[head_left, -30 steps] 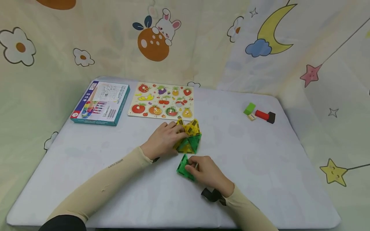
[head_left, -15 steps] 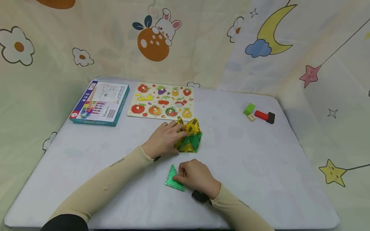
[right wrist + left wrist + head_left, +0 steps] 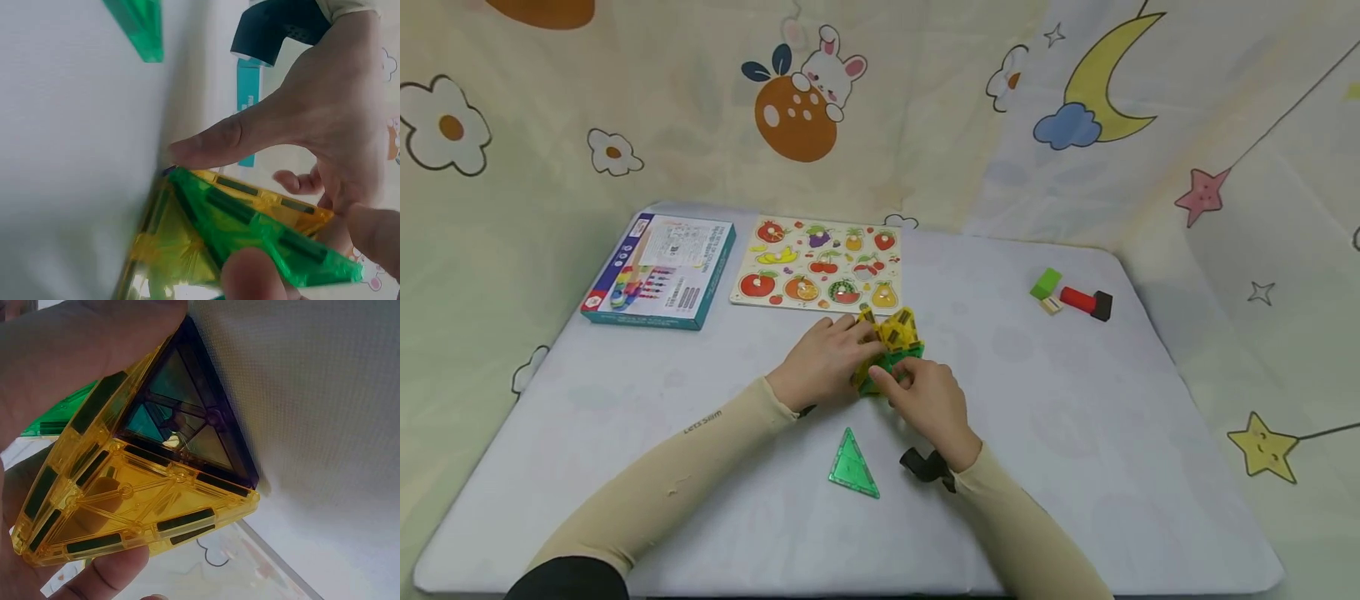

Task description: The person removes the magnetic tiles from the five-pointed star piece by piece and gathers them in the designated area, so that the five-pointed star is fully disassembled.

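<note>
A white table holds the toys. On it lie a blue box, a fruit puzzle board, some small blocks (green, red, dark), a flat green triangle and a yellow-green tile shape.

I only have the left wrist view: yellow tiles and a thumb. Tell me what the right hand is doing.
Observer: The right hand grips a green triangular tile on the near side of the magnetic tile structure, thumb and fingers around its edge.
Operator: Report any loose tiles.
Observer: One loose green triangle tile lies flat on the table, nearer the person than the structure, with neither hand touching it.
Operator: Say where the left hand sits on the structure.
Observer: The left hand holds the structure's left side, fingers over the yellow tiles at the top.
</note>
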A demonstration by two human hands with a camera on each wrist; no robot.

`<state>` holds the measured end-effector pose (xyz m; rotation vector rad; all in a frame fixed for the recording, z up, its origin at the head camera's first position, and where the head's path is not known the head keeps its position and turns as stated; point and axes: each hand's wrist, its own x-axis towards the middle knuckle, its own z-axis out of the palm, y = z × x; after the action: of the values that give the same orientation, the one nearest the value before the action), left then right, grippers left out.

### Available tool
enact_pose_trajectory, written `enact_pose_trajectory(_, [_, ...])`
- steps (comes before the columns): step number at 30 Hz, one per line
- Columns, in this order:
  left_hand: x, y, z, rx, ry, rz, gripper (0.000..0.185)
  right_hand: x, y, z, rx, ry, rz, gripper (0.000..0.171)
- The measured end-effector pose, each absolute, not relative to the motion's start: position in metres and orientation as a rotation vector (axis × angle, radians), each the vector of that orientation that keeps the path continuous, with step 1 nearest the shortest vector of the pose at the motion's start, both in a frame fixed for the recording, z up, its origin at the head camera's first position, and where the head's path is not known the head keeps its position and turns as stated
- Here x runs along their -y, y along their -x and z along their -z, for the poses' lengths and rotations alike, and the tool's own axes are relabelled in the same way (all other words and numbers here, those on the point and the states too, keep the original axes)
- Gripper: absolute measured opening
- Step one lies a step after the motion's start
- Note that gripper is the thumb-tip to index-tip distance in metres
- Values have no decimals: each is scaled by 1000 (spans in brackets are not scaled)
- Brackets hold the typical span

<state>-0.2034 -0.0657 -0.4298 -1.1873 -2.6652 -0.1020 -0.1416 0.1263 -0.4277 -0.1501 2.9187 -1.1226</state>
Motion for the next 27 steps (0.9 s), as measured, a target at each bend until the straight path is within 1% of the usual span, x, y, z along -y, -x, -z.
enact_pose_trajectory(3, [65, 202, 430, 2646, 1191, 70, 53, -120, 146, 428, -2945, 116, 1090, 44])
enact_pose_trajectory(8, [64, 202, 431, 2622, 1185, 37, 52, -114, 146, 430, -3005, 72, 1051, 45])
enact_pose_trajectory(12, [65, 202, 430, 2625, 1171, 38, 59, -112, 145, 430, -3020, 63, 1052, 43])
enact_pose_trajectory(18, [65, 201, 430, 2652, 1162, 48, 72, -114, 143, 431, -3015, 62, 1012, 34])
enact_pose_trajectory(24, [65, 202, 431, 2656, 1156, 70, 69, -118, 138, 432, -3044, 162, 972, 29])
enact_pose_trajectory(27, [66, 202, 432, 2655, 1156, 90, 65, -124, 134, 433, -3054, 268, 1000, 25])
